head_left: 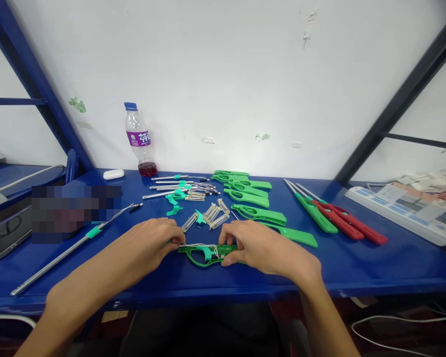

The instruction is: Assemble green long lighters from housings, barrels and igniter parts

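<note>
A green lighter casing half lies in front of me near the table's front edge. In it sit a teal trigger and white wires. My left hand pinches at its narrow left end; what lies between the fingertips is partly hidden. My right hand closes over the handle part, thumb in front and fingers behind. Just beyond my hands are several clear fuel tanks and loose teal triggers. Several green casing halves lie behind my right hand.
Metal lighter rods lie at the back, another rod at left. Assembled green and red lighters lie at right beside a power strip. A bottle and a white case stand near the wall.
</note>
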The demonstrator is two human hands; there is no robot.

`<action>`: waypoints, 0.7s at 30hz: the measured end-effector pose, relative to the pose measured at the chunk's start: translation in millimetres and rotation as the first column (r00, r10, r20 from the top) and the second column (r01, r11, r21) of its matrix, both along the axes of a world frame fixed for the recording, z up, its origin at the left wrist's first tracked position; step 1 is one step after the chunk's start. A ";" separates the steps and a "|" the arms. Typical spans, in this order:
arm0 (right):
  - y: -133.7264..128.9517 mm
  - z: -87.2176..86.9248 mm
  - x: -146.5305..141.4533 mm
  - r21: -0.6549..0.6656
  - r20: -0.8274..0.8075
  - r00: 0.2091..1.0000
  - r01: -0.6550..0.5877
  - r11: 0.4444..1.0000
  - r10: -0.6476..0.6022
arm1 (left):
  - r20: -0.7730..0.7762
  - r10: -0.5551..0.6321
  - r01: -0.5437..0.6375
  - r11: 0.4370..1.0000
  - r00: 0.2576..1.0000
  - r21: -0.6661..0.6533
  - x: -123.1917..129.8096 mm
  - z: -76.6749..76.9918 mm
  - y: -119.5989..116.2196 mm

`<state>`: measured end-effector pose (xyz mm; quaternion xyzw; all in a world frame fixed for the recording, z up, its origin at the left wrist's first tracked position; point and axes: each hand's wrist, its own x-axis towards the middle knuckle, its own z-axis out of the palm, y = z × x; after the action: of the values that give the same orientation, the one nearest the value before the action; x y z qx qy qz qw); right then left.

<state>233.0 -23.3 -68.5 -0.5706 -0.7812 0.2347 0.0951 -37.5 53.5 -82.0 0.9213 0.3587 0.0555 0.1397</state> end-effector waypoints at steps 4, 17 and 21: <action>1.8 -2.9 2.8 0.007 -0.017 1.000 -0.007 1.000 0.007 | 0.019 0.012 -0.012 1.000 1.000 -0.015 1.4 1.8 -3.2; 3.4 -5.0 5.9 -0.013 -0.034 0.999 -0.027 1.000 0.027 | 0.127 -0.042 0.049 0.997 0.991 -0.057 0.2 -3.7 5.0; 2.7 -2.6 5.3 -0.020 -0.031 0.999 -0.026 0.999 0.025 | 0.114 -0.016 0.020 0.999 0.993 -0.039 3.2 -3.4 -1.0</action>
<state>238.3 -20.6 -71.0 -0.5578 -0.7845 0.2526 0.0984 -34.3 52.4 -85.4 0.9169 0.3427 0.0996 0.1787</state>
